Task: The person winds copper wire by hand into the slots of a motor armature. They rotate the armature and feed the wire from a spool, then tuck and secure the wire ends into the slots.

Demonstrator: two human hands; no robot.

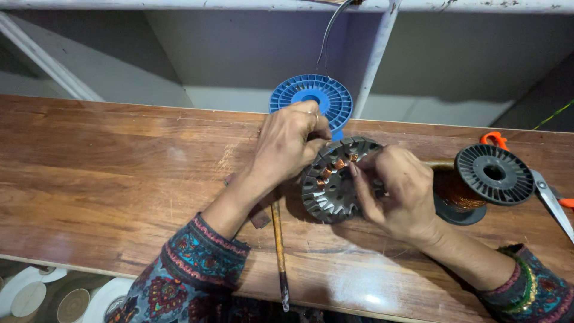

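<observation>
A round grey metal stator (330, 190) with slotted teeth and some copper windings stands tilted on the wooden bench (119, 173). My left hand (288, 142) grips its upper left rim, fingers curled over the top. My right hand (399, 192) holds its right side, thumb pressing on the copper coils near the top. A blue plastic spool (317, 96) stands just behind my left hand. A black spool of copper wire (472, 182) lies on its side to the right of my right hand.
A thin wooden stick with a dark tip (279, 254) lies on the bench below the stator. Orange-handled scissors (547, 191) rest at the far right. White round reels (36, 296) sit below the bench's front edge at lower left.
</observation>
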